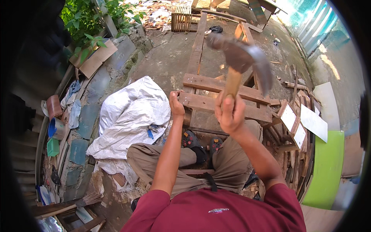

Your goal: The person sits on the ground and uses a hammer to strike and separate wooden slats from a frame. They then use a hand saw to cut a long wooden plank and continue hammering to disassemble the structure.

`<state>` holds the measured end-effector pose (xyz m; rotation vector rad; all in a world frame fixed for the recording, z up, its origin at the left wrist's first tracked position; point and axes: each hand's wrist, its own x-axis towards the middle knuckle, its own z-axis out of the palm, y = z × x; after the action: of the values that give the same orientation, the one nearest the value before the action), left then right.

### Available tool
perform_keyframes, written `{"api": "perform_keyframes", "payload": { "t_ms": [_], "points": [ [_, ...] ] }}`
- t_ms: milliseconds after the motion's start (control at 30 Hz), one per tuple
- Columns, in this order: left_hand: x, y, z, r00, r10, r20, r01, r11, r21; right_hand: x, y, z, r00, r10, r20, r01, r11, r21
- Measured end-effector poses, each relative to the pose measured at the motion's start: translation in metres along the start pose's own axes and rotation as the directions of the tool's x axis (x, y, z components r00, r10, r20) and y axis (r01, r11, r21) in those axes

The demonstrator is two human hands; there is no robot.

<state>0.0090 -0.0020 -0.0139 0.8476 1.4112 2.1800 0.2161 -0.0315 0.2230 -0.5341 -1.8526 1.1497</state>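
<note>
My right hand [230,112] is closed round the wooden handle of a claw hammer [242,58], raised above a wooden frame. The hammer's metal head is slightly blurred. My left hand [177,103] grips the left end of the nearer wooden plank [210,103], which lies across the frame in front of my knees. Just beyond it, a second crosswise plank [220,86] runs parallel. Long side rails [197,48] stretch away from me, and the hammer hides part of the right one.
A white sack [133,110] lies left of my arm, beside a low block wall [79,150]. At the right are stacked wood scraps [295,162], white boards [313,121] and a green panel [326,170]. A slatted crate [181,21] stands at the far end.
</note>
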Motion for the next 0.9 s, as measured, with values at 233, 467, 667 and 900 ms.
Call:
{"api": "perform_keyframes", "payload": {
  "t_ms": [233, 467, 667, 900],
  "points": [
    [0.009, 0.004, -0.015, 0.998, 0.047, -0.028, -0.047, 0.999, 0.003, -0.066, 0.032, -0.024, 0.607, 0.792, 0.063, -0.792, 0.609, -0.036],
    [0.013, 0.005, -0.016, 0.996, 0.082, -0.026, -0.079, 0.993, 0.082, 0.027, -0.05, -0.02, 0.98, 0.127, -0.156, -0.074, 0.949, 0.306],
    [0.01, 0.005, 0.0, 0.999, 0.046, 0.007, -0.047, 0.998, 0.053, -0.085, 0.114, -0.002, 0.925, 0.337, 0.173, -0.244, 0.88, -0.407],
    [0.009, 0.018, -0.017, 0.997, 0.06, -0.043, -0.06, 0.998, 0.005, -0.002, -0.034, -0.02, 0.95, 0.312, 0.01, -0.31, 0.938, 0.154]
  ]
}}
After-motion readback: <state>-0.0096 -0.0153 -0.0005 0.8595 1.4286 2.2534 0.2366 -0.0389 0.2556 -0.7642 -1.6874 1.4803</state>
